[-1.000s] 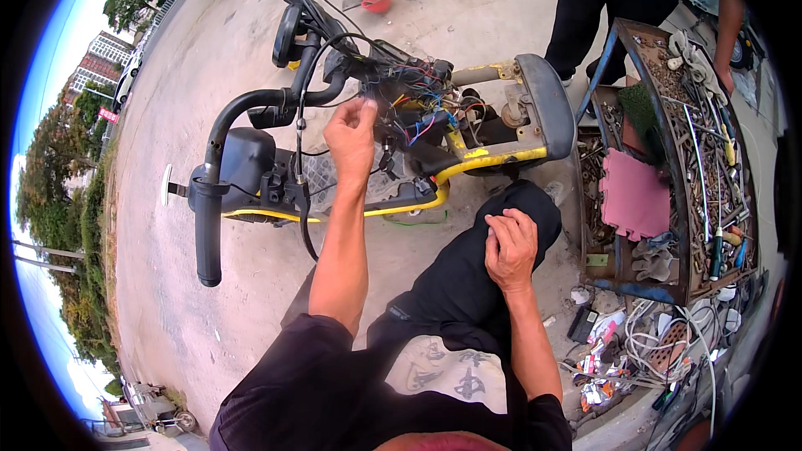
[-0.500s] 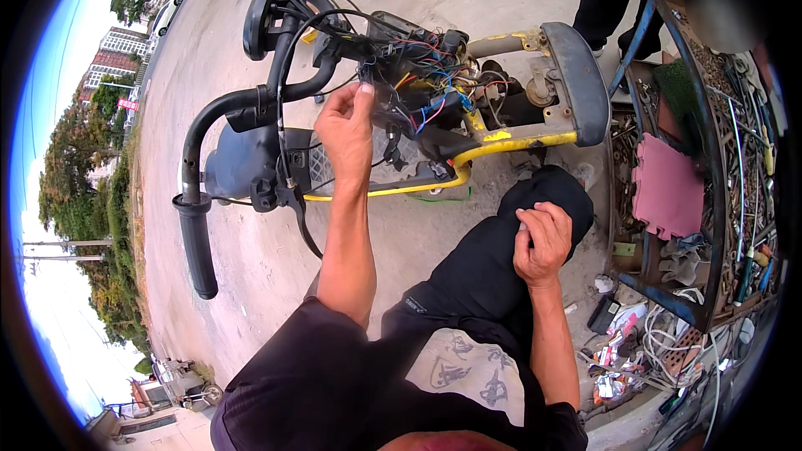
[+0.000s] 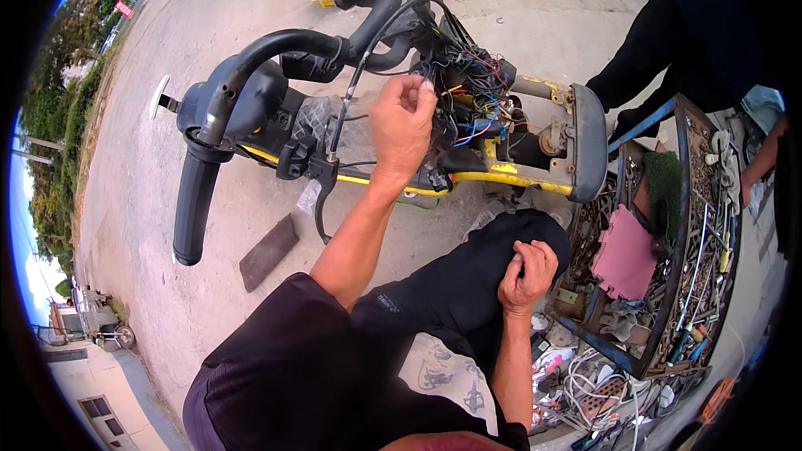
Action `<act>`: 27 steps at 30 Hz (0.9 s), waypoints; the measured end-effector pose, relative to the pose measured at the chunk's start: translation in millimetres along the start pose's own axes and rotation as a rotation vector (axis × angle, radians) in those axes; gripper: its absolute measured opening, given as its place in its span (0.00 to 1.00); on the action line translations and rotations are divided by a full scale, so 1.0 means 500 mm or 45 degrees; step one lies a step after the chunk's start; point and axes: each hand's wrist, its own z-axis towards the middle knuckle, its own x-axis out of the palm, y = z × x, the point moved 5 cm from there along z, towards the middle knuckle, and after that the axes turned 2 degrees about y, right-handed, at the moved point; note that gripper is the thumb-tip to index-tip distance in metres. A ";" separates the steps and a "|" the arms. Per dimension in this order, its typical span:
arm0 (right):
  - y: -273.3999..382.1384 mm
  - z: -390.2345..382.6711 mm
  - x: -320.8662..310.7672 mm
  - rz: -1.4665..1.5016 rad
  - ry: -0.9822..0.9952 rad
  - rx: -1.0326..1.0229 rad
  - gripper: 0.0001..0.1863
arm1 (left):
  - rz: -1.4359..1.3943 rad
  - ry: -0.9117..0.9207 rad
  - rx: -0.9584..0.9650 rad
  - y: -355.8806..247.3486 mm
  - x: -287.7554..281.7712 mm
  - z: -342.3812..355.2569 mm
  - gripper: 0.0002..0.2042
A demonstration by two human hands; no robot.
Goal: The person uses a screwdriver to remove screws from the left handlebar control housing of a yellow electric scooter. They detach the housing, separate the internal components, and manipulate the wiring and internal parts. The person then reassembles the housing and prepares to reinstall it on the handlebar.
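A stripped electric scooter with a yellow frame [image 3: 493, 177] stands in front of me, and a tangle of coloured wires [image 3: 476, 75] is bare at its middle. My left hand [image 3: 403, 129] is raised at the near edge of this tangle, thumb and forefinger pinched; whatever is between them is too small to make out. My right hand [image 3: 528, 276] rests on my dark-trousered knee [image 3: 468, 259], its fingers curled and thumb against the forefinger. Any small thing in that pinch is hidden. The black handlebar [image 3: 259, 54] and its grip [image 3: 199, 205] are left of my left hand.
At the right stands a metal rack [image 3: 681, 225] full of tools and hardware, with a pink foam mat [image 3: 625, 255] in it. Cables [image 3: 593, 392] and litter lie below. Another person [image 3: 702, 42] is at the far right. A dark flat board [image 3: 269, 252] lies on the ground.
My view has shifted and turned, so the scooter appears lower and farther right. My left hand stays pinched by the wires, and my right hand stays on my knee.
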 end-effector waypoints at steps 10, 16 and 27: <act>0.032 0.020 0.027 -0.060 0.044 -0.074 0.14 | 0.211 0.016 0.209 -0.055 -0.004 -0.019 0.09; 0.054 0.031 0.053 -0.077 0.095 -0.089 0.14 | 0.449 0.004 0.298 -0.064 -0.014 -0.032 0.11; 0.056 0.026 0.055 -0.081 0.098 -0.088 0.14 | 0.438 0.027 0.345 -0.086 0.015 -0.041 0.07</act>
